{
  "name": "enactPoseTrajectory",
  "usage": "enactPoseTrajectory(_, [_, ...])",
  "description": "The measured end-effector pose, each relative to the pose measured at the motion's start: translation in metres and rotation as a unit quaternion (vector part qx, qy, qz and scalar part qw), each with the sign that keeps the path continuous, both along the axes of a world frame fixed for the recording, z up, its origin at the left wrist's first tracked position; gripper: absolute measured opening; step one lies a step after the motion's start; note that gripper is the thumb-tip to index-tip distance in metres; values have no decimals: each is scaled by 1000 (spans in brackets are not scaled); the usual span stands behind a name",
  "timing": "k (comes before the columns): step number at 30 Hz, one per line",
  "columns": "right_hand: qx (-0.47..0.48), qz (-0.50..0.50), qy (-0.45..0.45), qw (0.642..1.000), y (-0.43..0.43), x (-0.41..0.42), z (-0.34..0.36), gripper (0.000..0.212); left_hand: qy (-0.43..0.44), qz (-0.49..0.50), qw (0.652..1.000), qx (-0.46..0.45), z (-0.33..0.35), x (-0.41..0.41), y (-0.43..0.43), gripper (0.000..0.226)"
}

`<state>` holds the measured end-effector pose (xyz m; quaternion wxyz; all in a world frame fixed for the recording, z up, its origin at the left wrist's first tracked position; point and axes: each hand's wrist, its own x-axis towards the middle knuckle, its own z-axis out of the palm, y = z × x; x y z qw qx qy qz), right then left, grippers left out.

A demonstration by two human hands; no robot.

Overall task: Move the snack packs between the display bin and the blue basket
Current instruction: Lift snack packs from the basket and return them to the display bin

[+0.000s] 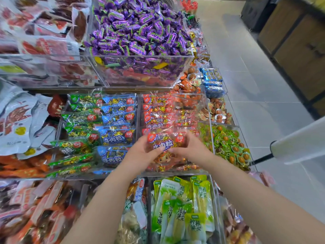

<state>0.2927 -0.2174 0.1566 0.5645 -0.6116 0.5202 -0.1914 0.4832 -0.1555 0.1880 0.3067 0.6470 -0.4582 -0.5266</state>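
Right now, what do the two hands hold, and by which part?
One red snack pack, held by both: the left hand grips its left side, the right hand its right side, above the display bin.

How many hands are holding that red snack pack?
2. The left hand grips the red snack pack on its left side, the right hand on its right side. No other hands show.

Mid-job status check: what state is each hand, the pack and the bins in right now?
left hand: grips the red snack pack at its left end.
right hand: grips its right end.
red snack pack: held label-up over the red-pack bin.
red-pack bin: stocked with rows of red packs.
purple candy bin: heaped full.
blue basket: not in view.
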Motion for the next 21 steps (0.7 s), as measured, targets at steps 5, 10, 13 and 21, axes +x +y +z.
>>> enactPoseTrajectory(5, [-43,-7,38,998,-5,14,-14,58,-390,-41,893,-219,10,8,-11,93])
enactPoseTrajectory(10, [-157,-25,135,978,3,27,-24,82,-580,-226,775,-107,-12,-8,-34,120])
enactPoseTrajectory(13, [-93,18,128,987,4,19,-27,123,-600,-232,761,-86,-25,-13,-39,123])
enactPoseTrajectory(21, [-169,-32,217,961,-17,50,-44,110,-631,-213,735,-126,-25,-8,-64,103])
